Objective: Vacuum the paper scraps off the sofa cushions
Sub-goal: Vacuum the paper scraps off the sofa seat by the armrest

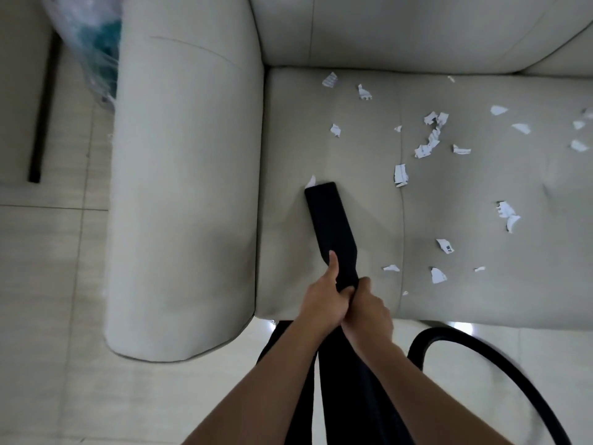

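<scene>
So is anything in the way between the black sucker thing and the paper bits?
Nothing visible. The nozzle has its tip at one scrap, and the other scraps lie to its right on the open cushion.

The rear of the vacuum nozzle (327,220) is hidden inside the left hand (324,300) and right hand (369,311), which grip it, so its join to the black hose (481,354) cannot be seen. The hose runs out of frame at 5 o'clock. A white scrap (311,180) at the nozzle's tip is partly covered by it. Print on the paper scraps (426,146) is too small to read, and those at 3 o'clock blur at the edge. At 11 o'clock a plastic bag (93,43) is smeared, its contents unclear.
</scene>
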